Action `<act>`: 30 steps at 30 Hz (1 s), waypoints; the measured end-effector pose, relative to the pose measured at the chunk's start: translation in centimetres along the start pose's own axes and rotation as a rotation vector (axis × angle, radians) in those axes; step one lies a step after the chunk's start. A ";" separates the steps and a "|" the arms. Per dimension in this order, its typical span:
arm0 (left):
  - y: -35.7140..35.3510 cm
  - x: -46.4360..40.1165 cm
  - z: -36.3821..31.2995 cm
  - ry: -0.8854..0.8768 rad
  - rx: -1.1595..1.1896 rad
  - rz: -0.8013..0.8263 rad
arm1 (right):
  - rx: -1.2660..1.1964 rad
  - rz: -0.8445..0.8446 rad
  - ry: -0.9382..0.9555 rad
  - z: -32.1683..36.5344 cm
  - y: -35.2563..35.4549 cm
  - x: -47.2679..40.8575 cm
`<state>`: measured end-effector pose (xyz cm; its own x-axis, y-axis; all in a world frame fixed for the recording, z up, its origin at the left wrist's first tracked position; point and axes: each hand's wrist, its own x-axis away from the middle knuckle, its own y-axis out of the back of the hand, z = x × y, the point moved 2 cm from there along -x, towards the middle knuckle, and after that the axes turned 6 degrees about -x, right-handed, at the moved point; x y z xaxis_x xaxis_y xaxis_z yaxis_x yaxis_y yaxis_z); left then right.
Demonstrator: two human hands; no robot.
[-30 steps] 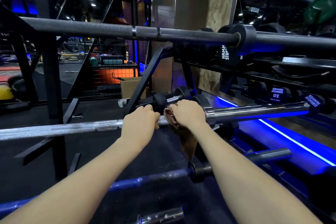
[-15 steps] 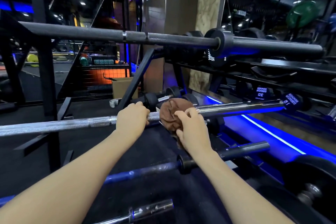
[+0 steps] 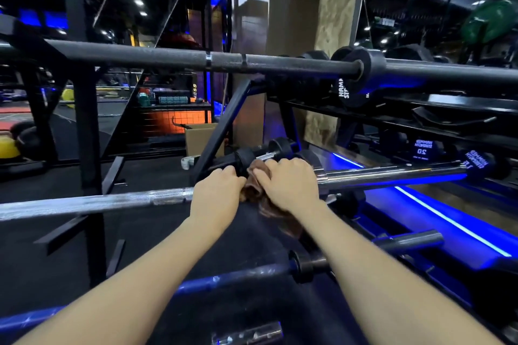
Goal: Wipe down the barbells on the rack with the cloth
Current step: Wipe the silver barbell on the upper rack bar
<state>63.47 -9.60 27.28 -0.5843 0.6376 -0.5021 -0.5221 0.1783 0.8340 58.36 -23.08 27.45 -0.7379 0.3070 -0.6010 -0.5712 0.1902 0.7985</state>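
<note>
Both hands sit together at the centre of the head view, on the silver barbell (image 3: 112, 203) that runs across the rack (image 3: 87, 148) from about 9 o'clock towards 3 o'clock. The left hand (image 3: 215, 193) curls over the knurled shaft and grips it, knuckles up. Just beside it, towards 3 o'clock, the right hand (image 3: 288, 185) is clamped over the brown cloth (image 3: 258, 190), which is bunched around the bar right where the shaft meets the polished sleeve (image 3: 392, 175); a loose tail of the cloth hangs below the wrist towards 6 o'clock. The two hands are nearly touching, with only a fold of cloth showing between them. Above, towards 12 o'clock, a black barbell (image 3: 168, 60) lies across the upper rack pegs with its collar out at 2 o'clock. Below the forearms, towards 6 o'clock, a dark barbell (image 3: 224, 280) catches blue light, and a short chrome end (image 3: 246, 335) shows at the bottom edge. At 3 o'clock, dumbbells (image 3: 421, 148) marked 20 sit on a shelf beside a blue light strip (image 3: 448, 227), and a cardboard box (image 3: 200, 138) stands on the floor behind the rack near the centre
</note>
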 end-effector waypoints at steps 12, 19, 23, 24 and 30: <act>0.3 -0.1 0.1 0.005 0.041 0.033 | -0.093 -0.191 0.026 0.0 -1.6 3.1; 0.6 0.0 -0.1 0.021 0.070 0.014 | -0.161 0.284 -0.176 0.4 0.5 -2.8; 0.6 -0.2 0.1 0.049 0.107 0.027 | -0.067 -0.086 -0.015 0.8 -1.1 0.2; 0.6 -0.2 0.3 0.063 0.111 0.025 | -0.100 -0.148 -0.003 1.0 -1.5 1.0; 1.2 -0.1 0.6 0.076 0.196 0.094 | -0.063 -0.220 0.211 -1.0 -1.5 3.2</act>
<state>63.28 -9.06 28.46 -0.6739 0.6011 -0.4296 -0.3367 0.2677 0.9027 56.50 -23.31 24.27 -0.6489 0.0628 -0.7583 -0.7416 0.1706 0.6488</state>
